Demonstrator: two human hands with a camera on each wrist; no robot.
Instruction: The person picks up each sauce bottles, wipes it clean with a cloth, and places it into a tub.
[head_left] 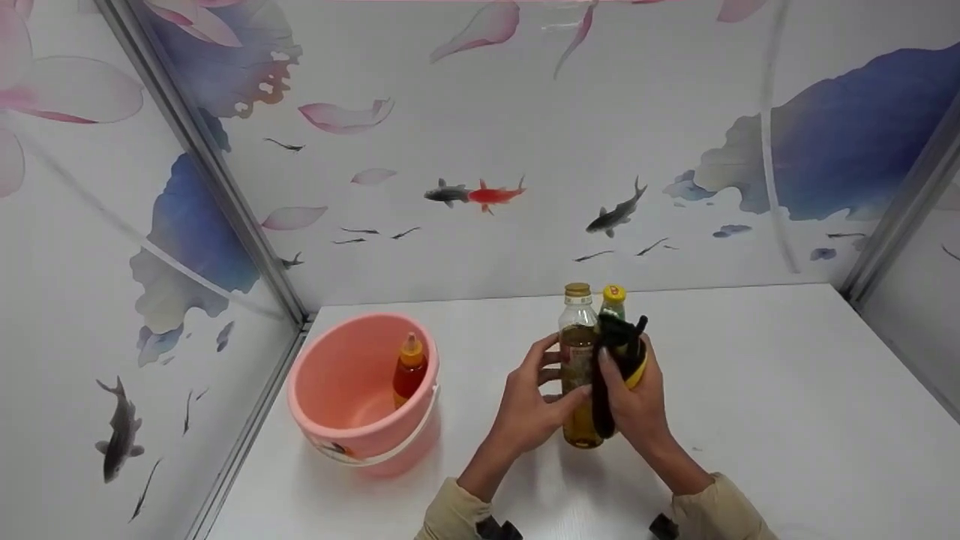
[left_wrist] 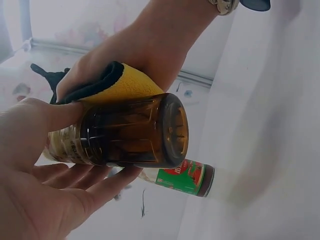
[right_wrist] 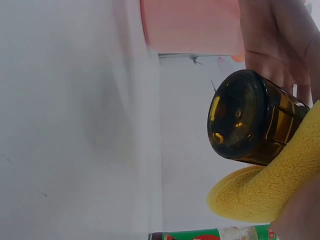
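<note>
My left hand (head_left: pixel 525 412) grips a clear glass bottle (head_left: pixel 577 337) of amber liquid with a gold cap. In the left wrist view, the bottle's ribbed base (left_wrist: pixel 172 131) points right, clear of the white surface. A cloth (head_left: pixel 603 397), black on one side and yellow on the other, is in my right hand (head_left: pixel 637 397), its thumb across the black side. The yellow side lies along the bottle in the left wrist view. Behind the hands stands another bottle with a yellow cap (head_left: pixel 614 293); its green and red label (left_wrist: pixel 182 176) shows in the left wrist view.
A pink bucket (head_left: pixel 300 409) with a white handle stands on the white table (head_left: pixel 787 390), left of my hands. Inside it leans a squeeze bottle (head_left: pixel 409 375) with a yellow top and reddish-brown contents. Printed panels (head_left: pixel 480 255) with fish and petals enclose the table's back and sides.
</note>
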